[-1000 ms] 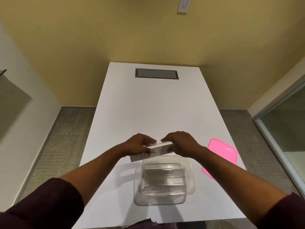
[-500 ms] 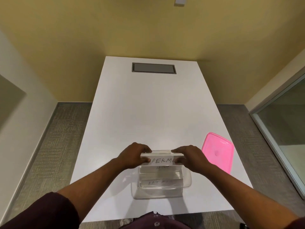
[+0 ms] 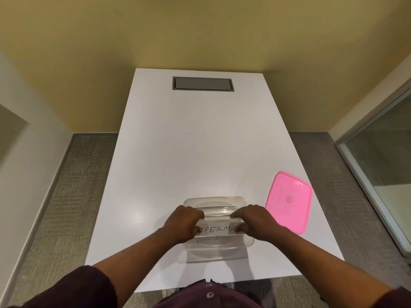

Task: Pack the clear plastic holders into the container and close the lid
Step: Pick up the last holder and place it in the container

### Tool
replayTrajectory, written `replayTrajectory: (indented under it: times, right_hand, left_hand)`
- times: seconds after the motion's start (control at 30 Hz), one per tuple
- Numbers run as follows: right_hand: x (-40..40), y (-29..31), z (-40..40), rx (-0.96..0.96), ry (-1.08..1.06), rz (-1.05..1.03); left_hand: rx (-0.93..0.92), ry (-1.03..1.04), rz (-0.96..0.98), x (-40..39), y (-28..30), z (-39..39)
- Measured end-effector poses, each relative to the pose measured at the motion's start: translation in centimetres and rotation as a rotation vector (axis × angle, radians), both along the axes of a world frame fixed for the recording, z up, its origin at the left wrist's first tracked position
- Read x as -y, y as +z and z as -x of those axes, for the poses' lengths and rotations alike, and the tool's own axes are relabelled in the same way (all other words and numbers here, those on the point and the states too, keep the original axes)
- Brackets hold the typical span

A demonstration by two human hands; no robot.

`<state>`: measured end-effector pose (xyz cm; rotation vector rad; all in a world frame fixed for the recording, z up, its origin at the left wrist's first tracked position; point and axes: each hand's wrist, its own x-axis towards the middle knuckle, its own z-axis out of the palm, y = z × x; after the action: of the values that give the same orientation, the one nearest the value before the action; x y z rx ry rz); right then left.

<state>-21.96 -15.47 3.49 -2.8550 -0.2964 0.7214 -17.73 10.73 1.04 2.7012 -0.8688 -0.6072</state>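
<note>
White table [image 3: 195, 141] stands against a yellow wall [image 3: 178, 30], grey carpet [image 3: 66, 196].

Clear glossy plastic container [image 3: 224, 200]; pink lid [image 3: 289, 210]

Both hands grip a clear holder [image 3: 216, 228] lettered "PERM" by its ends, left hand [image 3: 183, 225] and right hand [image 3: 253, 222], inside the clear container [image 3: 214, 200]; a pink lid [image 3: 289, 202] lies right of the grip.

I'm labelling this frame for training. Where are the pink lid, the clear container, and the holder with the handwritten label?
pink lid [image 3: 289, 202]: head view, middle of its top face.
clear container [image 3: 214, 198]: head view, far rim.
holder with the handwritten label [image 3: 216, 229]: head view, on the paper label between both hands.
</note>
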Motion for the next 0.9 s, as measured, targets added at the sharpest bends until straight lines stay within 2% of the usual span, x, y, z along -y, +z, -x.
replayTrajectory:
  times: [0.3, 0.9]
  right_hand:
    - [-1.4, -3.8, 0.1, -0.075, 0.115, 0.105]
    - [-1.6, -7.8, 1.0, -0.003, 0.102, 0.119]
  left_hand:
    - [0.003, -0.054, -0.239, 1.7, -1.3, 1.3]
    - [-0.028, 0.015, -0.215, 2.4, -4.1, 2.6]
